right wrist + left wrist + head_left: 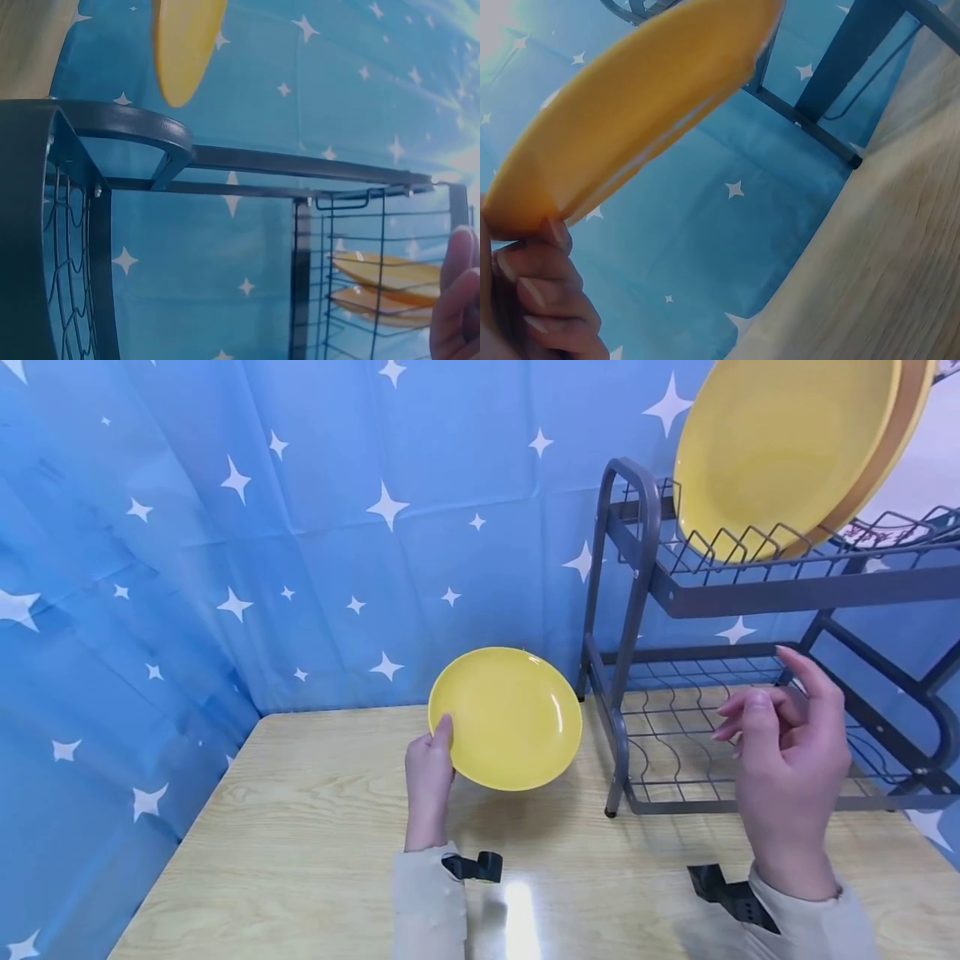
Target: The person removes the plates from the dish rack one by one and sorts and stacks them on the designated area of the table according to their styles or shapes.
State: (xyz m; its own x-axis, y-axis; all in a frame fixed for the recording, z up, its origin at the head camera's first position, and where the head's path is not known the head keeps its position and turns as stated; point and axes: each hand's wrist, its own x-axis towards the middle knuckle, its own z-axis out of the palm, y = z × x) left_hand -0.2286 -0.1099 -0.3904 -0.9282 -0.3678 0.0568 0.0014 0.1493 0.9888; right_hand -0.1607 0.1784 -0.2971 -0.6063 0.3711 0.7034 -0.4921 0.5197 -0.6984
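My left hand (431,777) grips a yellow plate (510,718) by its left edge, thumb on the upper face. The plate is held above the table, its face tilted toward the head camera. From the left wrist view, the underside of this plate (637,112) shows, with curled fingers (555,292) under the rim. My right hand (795,760) is raised in front of the dark dish rack (750,597), fingers loosely bent and nothing in them. Two yellow plates (780,452) stand on edge in the rack's upper tier, one behind the other.
The rack's lower wire tier (675,735) sits just above the wooden table (300,827). A blue curtain with white stars (337,543) hangs behind and to the left. Part of a white item (915,460) shows behind the upright plates.
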